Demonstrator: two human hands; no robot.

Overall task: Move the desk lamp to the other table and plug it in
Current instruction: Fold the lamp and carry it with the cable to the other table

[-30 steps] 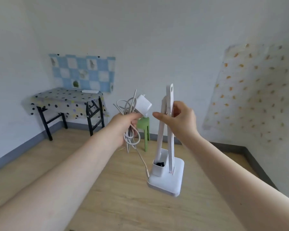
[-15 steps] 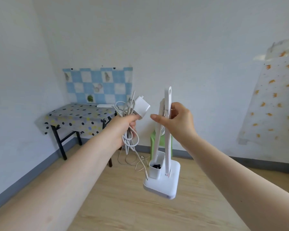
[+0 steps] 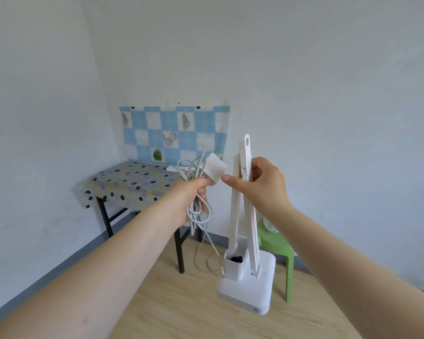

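Observation:
I carry a white desk lamp [image 3: 246,282] in the air, its arm folded upright. My right hand [image 3: 262,184] grips the folded arm near its top. My left hand [image 3: 189,196] holds the bundled white cable [image 3: 197,216] together with the white plug adapter [image 3: 214,171]; a loose end of cable runs down to the lamp base. Ahead in the corner stands a table [image 3: 132,184] with a dotted cloth and black legs. A white flat object, possibly a power strip [image 3: 174,168], lies at its back edge, partly hidden by my left hand.
A green plastic stool [image 3: 279,250] with a small white fan on it stands against the wall, right of the table. A blue checked sheet [image 3: 174,133] hangs on the wall above the table. Another cable [image 3: 203,263] lies on the wooden floor under the table.
The dotted table has come nearer and shifted toward the middle of my view. The patterned sheet on the right wall has left the view. Both hands keep their grips.

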